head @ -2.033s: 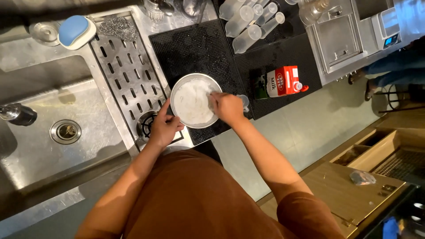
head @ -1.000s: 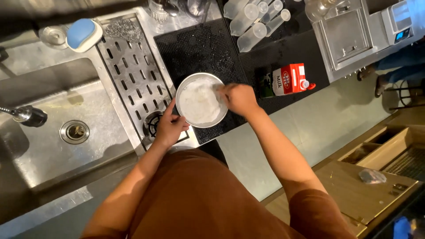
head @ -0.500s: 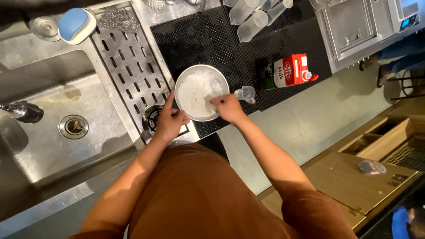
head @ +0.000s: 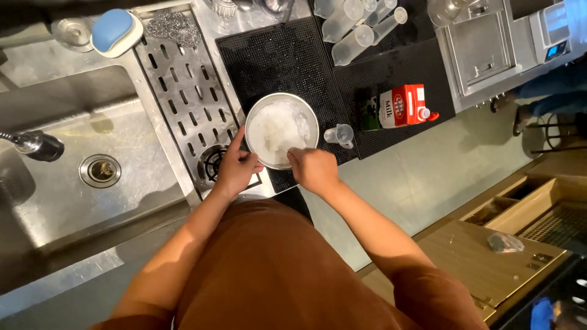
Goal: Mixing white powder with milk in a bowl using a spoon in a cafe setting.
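A round metal bowl [head: 263,110] with a white mass inside [head: 278,128] sits on the black rubber mat [head: 275,55] at the counter's front. My left hand [head: 235,168] grips the bowl's near left rim. At the bowl's near right edge my right hand [head: 313,170] is closed, fingers reaching into the white mass; whether it holds a tool is hidden. A small clear measuring cup [head: 340,134] stands just right of the bowl.
A steel sink [head: 67,153] with drain and faucet [head: 33,145] lies left, a slotted drainboard [head: 177,79] beside it. A blue sponge [head: 113,30], steel scourer [head: 174,24], clear cups [head: 358,27], a red milk carton [head: 400,107] and a steel machine [head: 483,46] line the counter.
My right hand has moved from the bowl's right rim round to its near edge, working through the white mass. My left hand keeps its hold on the rim.
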